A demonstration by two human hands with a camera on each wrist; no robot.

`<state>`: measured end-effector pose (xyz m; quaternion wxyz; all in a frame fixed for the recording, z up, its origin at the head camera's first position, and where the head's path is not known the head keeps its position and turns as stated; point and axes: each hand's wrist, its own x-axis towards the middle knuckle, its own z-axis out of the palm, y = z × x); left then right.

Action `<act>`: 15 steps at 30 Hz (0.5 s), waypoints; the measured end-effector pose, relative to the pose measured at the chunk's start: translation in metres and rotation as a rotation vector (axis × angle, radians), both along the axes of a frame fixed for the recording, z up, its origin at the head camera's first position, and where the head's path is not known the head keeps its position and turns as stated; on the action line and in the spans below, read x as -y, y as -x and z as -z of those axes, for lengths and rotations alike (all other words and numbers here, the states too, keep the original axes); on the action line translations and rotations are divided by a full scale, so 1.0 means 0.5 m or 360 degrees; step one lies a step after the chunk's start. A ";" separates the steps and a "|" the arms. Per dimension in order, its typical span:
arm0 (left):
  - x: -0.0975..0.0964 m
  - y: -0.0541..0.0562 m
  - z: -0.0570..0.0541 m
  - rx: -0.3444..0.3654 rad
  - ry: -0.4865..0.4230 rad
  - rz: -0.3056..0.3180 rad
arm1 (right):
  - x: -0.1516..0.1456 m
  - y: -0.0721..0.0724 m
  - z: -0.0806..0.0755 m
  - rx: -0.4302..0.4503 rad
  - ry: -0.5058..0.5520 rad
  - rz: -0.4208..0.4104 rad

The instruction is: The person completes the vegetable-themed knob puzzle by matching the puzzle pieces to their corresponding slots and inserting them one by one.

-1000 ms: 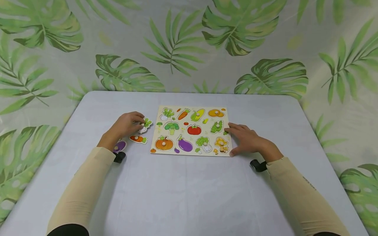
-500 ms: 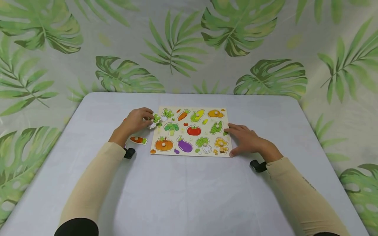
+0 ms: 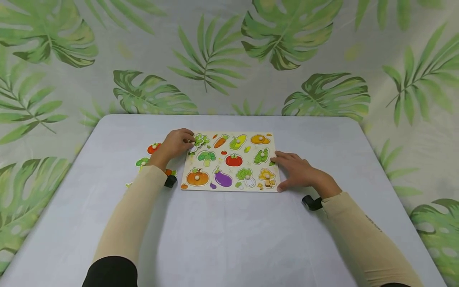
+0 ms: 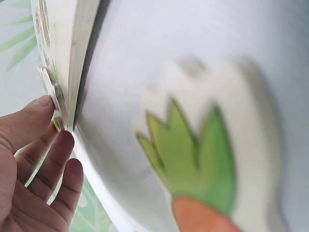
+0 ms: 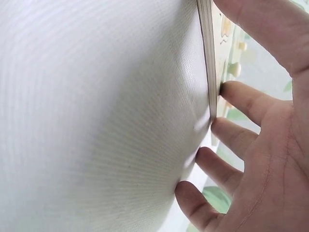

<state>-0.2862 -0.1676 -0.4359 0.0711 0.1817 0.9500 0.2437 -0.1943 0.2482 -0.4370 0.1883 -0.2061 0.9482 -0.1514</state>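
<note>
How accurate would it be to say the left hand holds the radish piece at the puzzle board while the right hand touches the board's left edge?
Not quite: the head view shows the right hand touching the right edge of the puzzle board. The left hand does hold the radish piece.

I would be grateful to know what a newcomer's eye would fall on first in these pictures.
Probably the colourful board, on the white table. Next, the left hand, holding a turnip piece at the board's far left corner, while the right hand touches its right edge. Behind the table rises a green, leafy backdrop.
</note>
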 end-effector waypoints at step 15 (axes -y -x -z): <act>-0.018 0.020 0.011 0.0026 -0.0018 0.0020 | -0.002 -0.002 -0.001 0.0016 -0.0012 0.0025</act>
